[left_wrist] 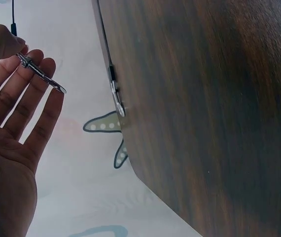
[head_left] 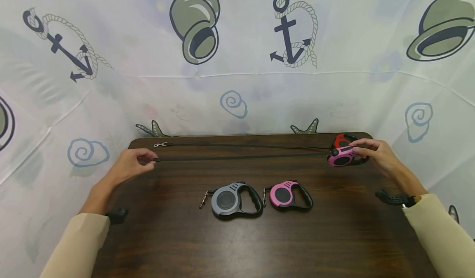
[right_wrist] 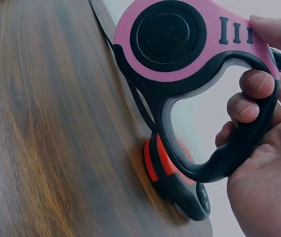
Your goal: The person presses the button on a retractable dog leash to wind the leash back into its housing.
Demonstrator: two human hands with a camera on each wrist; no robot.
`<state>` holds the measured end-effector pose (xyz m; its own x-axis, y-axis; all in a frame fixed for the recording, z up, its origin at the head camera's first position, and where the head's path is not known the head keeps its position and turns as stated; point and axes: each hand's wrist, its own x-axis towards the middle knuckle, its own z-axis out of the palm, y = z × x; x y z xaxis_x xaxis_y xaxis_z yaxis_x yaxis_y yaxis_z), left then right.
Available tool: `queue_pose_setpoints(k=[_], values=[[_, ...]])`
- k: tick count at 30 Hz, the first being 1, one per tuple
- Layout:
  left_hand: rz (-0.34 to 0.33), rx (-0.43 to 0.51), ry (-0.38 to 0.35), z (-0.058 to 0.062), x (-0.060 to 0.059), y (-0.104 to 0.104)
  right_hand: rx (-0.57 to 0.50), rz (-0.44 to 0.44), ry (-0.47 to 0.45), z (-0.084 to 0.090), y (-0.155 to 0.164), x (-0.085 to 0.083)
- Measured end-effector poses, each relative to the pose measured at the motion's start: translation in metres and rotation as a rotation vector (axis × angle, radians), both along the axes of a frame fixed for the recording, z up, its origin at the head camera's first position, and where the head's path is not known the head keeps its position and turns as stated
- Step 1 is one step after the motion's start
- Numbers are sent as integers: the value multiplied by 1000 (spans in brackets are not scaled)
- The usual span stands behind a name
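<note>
My right hand grips a pink retractable dog leash at the back right, fingers through its black handle. Its black cord stretches across to my left hand, which pinches the cord's end between thumb and finger. From there the metal clip lies across the other fingers in the left wrist view. Behind the held leash, a red retractable leash rests on the table, partly hidden. Its own cord runs along the back edge to a metal clip.
On the dark wooden table, a larger grey retractable leash lies mid-table, beside a second pink leash. Both have cords wound in, with clips at their left. A patterned white cloth hangs behind and around the table.
</note>
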<state>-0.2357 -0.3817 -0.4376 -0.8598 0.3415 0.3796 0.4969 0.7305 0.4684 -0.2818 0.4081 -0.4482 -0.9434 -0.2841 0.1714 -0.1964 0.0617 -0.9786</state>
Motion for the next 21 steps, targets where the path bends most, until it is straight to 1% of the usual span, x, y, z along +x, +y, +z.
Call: queue_pose_setpoints(k=[5, 9, 13, 18, 21], values=[[-8, -10, 24, 0, -3, 5, -7, 17, 16, 1, -7, -2], [-12, -5, 42, 0, -5, 10, 36, 4, 29, 1, -12, -4], [-13, 18, 37, -1, -6, 15, 63, 0, 29, 3, -19, -4], [-18, 29, 41, -3, -8, 19, 34, 28, 26, 5, -27, -5], [-18, 18, 54, -4, -9, 20, 68, 27, 46, 6, -30, -6]])
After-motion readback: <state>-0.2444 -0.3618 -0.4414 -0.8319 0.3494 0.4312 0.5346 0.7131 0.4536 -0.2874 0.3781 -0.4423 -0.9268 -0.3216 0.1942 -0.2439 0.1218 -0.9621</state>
